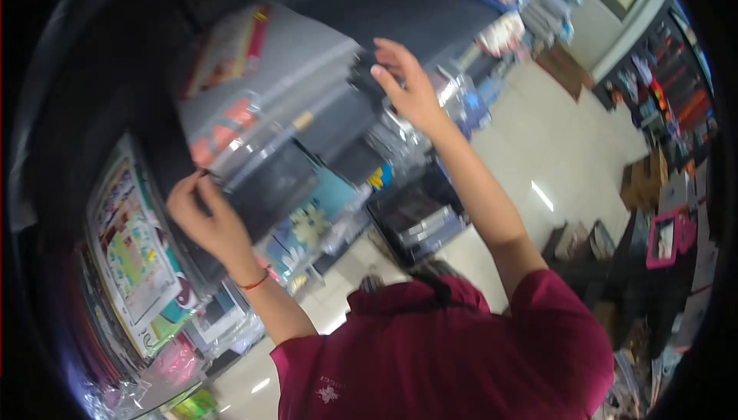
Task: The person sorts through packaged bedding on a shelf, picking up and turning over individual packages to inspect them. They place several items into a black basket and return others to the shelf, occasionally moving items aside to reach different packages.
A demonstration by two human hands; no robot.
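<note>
My left hand [211, 216], with a red string round its wrist, has its thumb and forefinger pinched at the near left corner of a clear plastic packet [254, 143]. The packet lies at the front of a grey-white stack [300, 39], blurred by motion. Orange pieces [223, 132] and a red and yellow printed card [231, 47] show on the stack. My right hand [407, 86] is open just past the stack's right end, thumb and fingers apart, near a dark object [365, 66] I cannot make out.
Printed sheets and boards [138, 243] stand upright at the left. Below the dark shelf [338, 124], a black crate [415, 224] holds packets on the tiled floor [553, 128]. A cardboard box [644, 179] and a pink-framed item [667, 239] are at the right.
</note>
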